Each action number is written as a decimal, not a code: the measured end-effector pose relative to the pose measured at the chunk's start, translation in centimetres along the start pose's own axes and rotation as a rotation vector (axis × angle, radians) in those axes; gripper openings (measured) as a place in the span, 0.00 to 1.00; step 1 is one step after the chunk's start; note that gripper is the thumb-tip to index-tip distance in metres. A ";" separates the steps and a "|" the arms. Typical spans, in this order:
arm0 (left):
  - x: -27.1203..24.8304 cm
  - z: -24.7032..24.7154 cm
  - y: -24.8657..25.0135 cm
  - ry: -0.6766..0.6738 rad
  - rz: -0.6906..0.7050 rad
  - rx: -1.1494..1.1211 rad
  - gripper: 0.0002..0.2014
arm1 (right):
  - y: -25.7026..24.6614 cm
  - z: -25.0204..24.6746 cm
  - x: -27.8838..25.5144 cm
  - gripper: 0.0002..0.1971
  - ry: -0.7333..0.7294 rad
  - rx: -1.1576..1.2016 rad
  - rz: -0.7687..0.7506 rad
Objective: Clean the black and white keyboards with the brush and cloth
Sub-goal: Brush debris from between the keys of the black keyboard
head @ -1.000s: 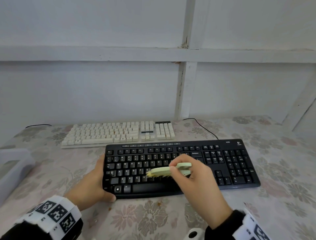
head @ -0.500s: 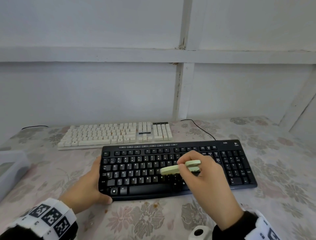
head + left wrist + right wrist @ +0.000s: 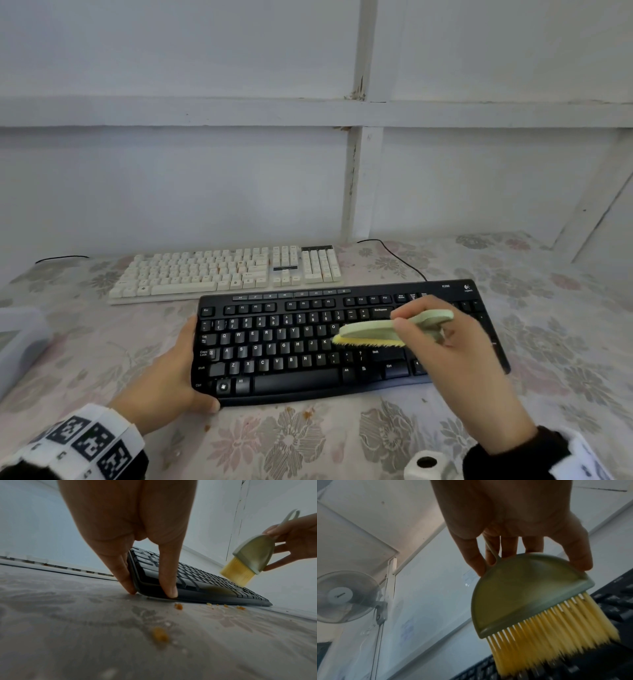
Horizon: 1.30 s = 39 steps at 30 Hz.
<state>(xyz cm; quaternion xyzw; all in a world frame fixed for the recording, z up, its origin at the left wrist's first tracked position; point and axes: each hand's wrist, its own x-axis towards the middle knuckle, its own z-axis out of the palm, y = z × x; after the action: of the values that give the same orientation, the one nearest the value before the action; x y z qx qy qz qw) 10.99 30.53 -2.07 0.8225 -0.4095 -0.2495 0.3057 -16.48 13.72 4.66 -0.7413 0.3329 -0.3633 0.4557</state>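
A black keyboard (image 3: 308, 346) lies in front of me on the flowered tablecloth, with a white keyboard (image 3: 226, 270) behind it. My left hand (image 3: 171, 380) holds the black keyboard's left end, thumb (image 3: 169, 582) on the front corner and fingers (image 3: 123, 577) against the side edge. My right hand (image 3: 455, 356) pinches a pale green brush (image 3: 387, 329) with yellow bristles (image 3: 553, 632). The bristles touch the keys right of the letter block. No cloth is in view.
Orange crumbs (image 3: 160, 635) lie on the tablecloth (image 3: 291, 442) in front of the black keyboard. A translucent plastic box (image 3: 17, 346) stands at the left edge. A black cable (image 3: 400, 260) runs behind the keyboards. A white wall closes the back; a fan (image 3: 346, 596) hangs on it.
My right hand has swept the brush rightward across the black keyboard, from the middle letter keys toward the right side. The left hand stays on the keyboard's left end.
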 end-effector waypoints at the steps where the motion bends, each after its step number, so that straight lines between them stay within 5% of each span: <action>1: 0.0 0.0 -0.1 0.002 0.001 -0.002 0.60 | 0.2 0.2 -0.2 0.09 -0.030 -0.021 0.009; 8: 0.0 0.0 -0.2 0.010 0.008 0.020 0.60 | 1.3 -1.6 0.2 0.11 0.081 -0.128 -0.007; 14: 0.0 0.0 0.0 0.015 0.019 0.020 0.61 | 1.4 -1.5 0.0 0.07 -0.012 -0.083 0.012; 22: -0.1 0.0 0.1 0.019 0.014 0.014 0.60 | 2.4 -5.8 1.6 0.08 0.175 -0.089 0.036; 28: 0.0 0.0 0.0 0.015 0.017 0.012 0.60 | 3.3 -6.4 1.0 0.08 0.091 -0.133 0.076; 33: 0.1 0.1 -0.2 0.007 0.007 -0.008 0.61 | 4.6 -8.7 1.6 0.10 0.245 -0.247 0.043; 39: 0.1 0.1 -0.2 0.030 0.011 -0.015 0.61 | 5.2 -9.4 2.1 0.09 0.173 -0.134 0.033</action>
<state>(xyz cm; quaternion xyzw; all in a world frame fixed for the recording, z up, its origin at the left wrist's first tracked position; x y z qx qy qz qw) 11.02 30.51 -2.29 0.8215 -0.4078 -0.2386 0.3192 -24.17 6.00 3.41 -0.7305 0.4065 -0.3953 0.3806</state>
